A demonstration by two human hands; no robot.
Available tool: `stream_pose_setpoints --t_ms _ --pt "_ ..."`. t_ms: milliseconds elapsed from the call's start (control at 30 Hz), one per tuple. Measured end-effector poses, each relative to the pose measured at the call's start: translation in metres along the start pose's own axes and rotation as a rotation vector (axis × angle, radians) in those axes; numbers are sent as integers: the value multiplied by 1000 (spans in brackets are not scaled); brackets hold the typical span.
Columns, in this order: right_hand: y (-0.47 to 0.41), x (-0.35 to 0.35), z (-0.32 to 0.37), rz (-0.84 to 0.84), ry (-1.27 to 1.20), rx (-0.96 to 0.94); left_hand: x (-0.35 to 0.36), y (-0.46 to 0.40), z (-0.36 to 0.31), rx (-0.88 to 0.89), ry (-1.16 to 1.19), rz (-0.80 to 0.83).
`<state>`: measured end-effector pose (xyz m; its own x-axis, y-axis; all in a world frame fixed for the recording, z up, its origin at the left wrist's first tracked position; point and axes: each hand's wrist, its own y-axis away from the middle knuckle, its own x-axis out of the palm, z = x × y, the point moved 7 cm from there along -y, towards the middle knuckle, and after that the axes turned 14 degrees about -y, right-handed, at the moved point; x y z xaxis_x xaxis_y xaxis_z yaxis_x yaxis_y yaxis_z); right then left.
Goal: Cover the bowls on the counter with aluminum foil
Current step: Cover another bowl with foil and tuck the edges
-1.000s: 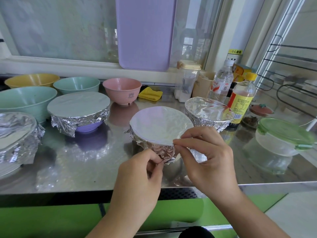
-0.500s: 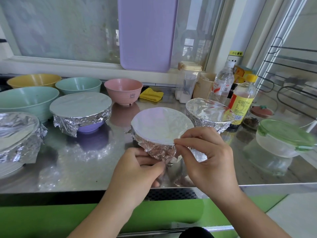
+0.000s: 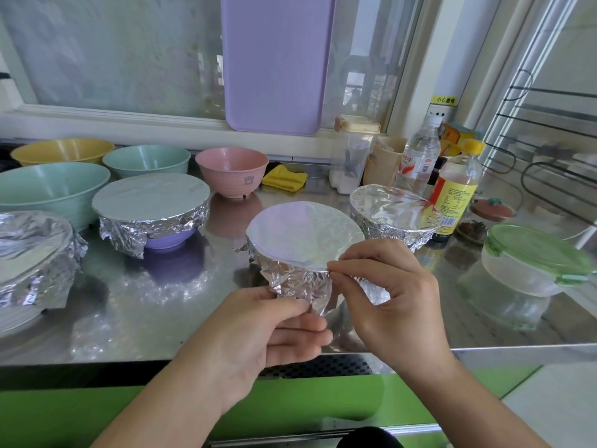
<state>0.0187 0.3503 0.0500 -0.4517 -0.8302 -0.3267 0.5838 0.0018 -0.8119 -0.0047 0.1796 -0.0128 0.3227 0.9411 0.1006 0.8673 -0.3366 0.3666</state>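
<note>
While the foil (image 3: 300, 234) is already lying flat over the bowl at the centre of the frame, the person is working on its near edge. The right hand (image 3: 394, 295) is pinching the foil at the rim with thumb and forefinger, and the left hand (image 3: 268, 328), just below, is holding the crumpled skirt (image 3: 300, 282) between its thumb and fingers. The bowl itself is almost fully hidden under the foil; it is sitting on the steel counter (image 3: 129, 305), near its front edge.

To do this step well, the right hand should probably be keeping the top tight at the rim, while the left is folding the loose skirt down and in against the wall, going round little by little. Pulling hard may tear the thin sheet or tip the light bowl.

Three other bowls are wrapped already: at left edge (image 3: 32, 253), centre left (image 3: 151, 215) and right of centre (image 3: 394, 215). Four bowls in the upper left, yellow (image 3: 61, 151), two green (image 3: 147, 160) (image 3: 48, 189) and pink (image 3: 232, 173), are uncovered.
</note>
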Motion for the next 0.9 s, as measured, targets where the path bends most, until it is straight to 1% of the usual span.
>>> stream_pose_setpoints --t_ms 200,300,400,633,800,900 --pt "1 1 -1 2 -1 3 0 -2 -2 54 0 -31" --pt "1 0 0 1 0 7 -1 -2 -1 99 53 -55" --pt "0 1 1 3 6 13 -5 -4 0 131 113 -120" --pt "0 1 1 5 -1 26 -11 -1 2 193 153 -253" --pt "0 2 1 3 1 27 -15 4 -2 239 13 -346" --pt "0 3 0 1 1 34 -16 6 -6 243 -59 -347"
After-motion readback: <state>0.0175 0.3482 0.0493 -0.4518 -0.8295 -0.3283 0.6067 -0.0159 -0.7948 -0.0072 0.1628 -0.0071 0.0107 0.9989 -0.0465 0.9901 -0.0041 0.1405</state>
